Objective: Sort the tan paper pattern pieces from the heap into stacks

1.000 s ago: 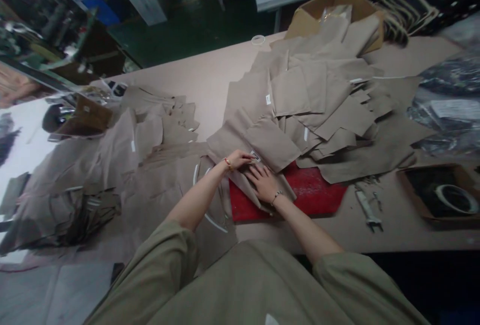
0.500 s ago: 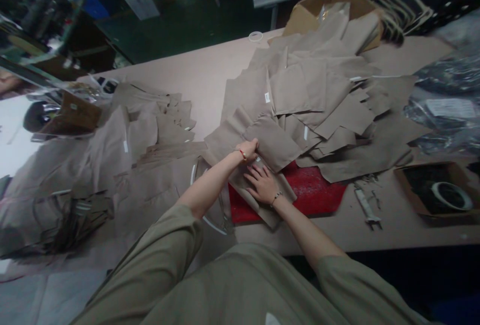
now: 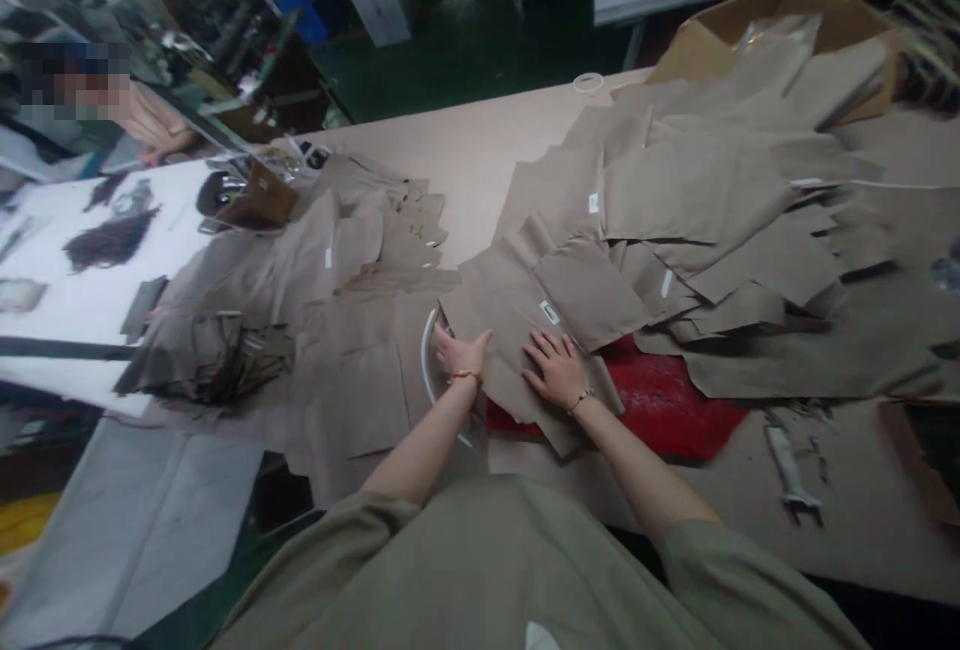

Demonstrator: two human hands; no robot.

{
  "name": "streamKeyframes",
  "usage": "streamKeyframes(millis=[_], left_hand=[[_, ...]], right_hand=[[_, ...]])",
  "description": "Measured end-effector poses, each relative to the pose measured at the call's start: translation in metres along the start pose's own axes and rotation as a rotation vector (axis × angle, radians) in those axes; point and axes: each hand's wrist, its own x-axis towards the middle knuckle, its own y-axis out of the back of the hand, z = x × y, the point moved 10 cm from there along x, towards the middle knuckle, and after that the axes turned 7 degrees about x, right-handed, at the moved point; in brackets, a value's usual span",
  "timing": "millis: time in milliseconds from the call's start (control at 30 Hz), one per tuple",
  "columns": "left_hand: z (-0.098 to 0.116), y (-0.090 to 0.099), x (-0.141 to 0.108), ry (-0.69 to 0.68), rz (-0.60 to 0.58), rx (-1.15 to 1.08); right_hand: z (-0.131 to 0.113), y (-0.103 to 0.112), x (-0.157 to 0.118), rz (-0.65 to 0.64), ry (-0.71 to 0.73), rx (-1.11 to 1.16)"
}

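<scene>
A taupe fabric piece (image 3: 499,295) with a small white label lies partly over a red board (image 3: 664,400) in front of me. My right hand (image 3: 556,370) rests flat on its lower part, fingers spread, below the label. At the left edge of the fabric is my left hand (image 3: 459,358), its thumb held away from the fingers. Those fingers reach the edge beside a curved white strip (image 3: 427,355); their tips are partly unclear. A folded taupe piece (image 3: 589,290) overlaps the labelled one on the right.
Heaped taupe pieces (image 3: 675,185) cover the right side, with a cardboard box (image 3: 705,40) behind. More stacks (image 3: 360,350) lie left, near a small open box (image 3: 262,195). Metal tool (image 3: 784,460) is right of the board. A person (image 3: 146,115) is at the far left.
My left hand has moved left and down from the middle of the fabric to its left edge, uncovering the label. My right hand stays flat on the fabric. The view has turned left.
</scene>
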Motion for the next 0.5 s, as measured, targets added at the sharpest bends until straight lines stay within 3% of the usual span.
streamKeyframes(millis=[67,133,200,233,300,367,467,500], left_hand=[[-0.032,-0.02,-0.013,0.124,-0.18,-0.206],[-0.043,-0.03,-0.015,0.133,-0.307,-0.35],[-0.049,-0.015,0.001,0.102,-0.366,-0.427],[-0.053,0.003,0.015,0.076,-0.39,-0.461],[-0.066,0.06,0.055,-0.001,-0.45,-0.521],[-0.092,0.139,0.104,-0.053,-0.472,-0.454],[-0.151,0.25,0.172,-0.055,-0.479,-0.133],[-0.168,0.283,0.192,-0.081,-0.396,0.031]], right_hand=[[-0.007,-0.004,0.002,0.01,0.011,0.002],[-0.016,-0.006,0.006,0.027,0.025,0.006],[-0.032,0.001,0.015,0.068,0.036,0.013],[-0.044,0.006,0.021,0.088,0.044,0.011],[-0.081,0.014,0.041,0.103,0.075,-0.002],[-0.136,0.009,0.067,0.047,0.137,-0.006],[-0.235,-0.034,0.101,-0.17,0.266,0.063],[-0.266,-0.056,0.108,-0.256,0.305,0.099]])
